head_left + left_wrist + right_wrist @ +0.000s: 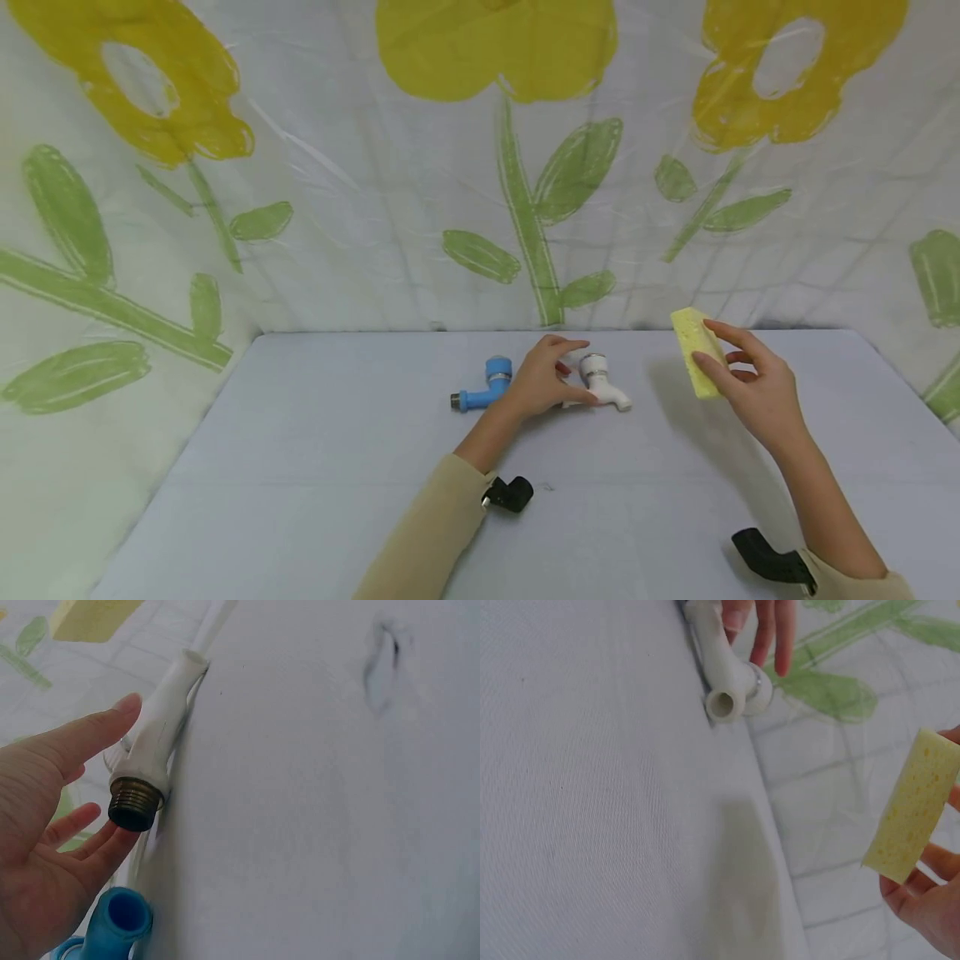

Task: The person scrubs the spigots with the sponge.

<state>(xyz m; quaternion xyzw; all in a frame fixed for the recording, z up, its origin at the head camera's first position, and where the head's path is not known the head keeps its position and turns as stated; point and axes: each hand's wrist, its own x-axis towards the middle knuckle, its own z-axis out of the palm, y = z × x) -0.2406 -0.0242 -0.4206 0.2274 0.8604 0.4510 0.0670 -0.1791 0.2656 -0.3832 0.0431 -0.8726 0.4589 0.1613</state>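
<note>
A yellow sponge (699,352) is pinched between the thumb and fingers of my right hand (757,387), raised above the table; its pitted face shows in the right wrist view. My left hand (543,375) is at a white tap (603,385) lying on the table, thumb and fingers spread apart around its threaded inlet end. In the left wrist view the tap's dark brass thread (135,804) points toward the camera, close to the fingertips. A blue tap (483,387) lies just left of the left hand, which partly covers its spout.
The pale table (315,467) meets a white backdrop (337,275) painted with yellow flowers and green leaves. Black camera mounts sit on the left wrist (510,494) and the right wrist (772,560). A shadow falls on the table below the sponge.
</note>
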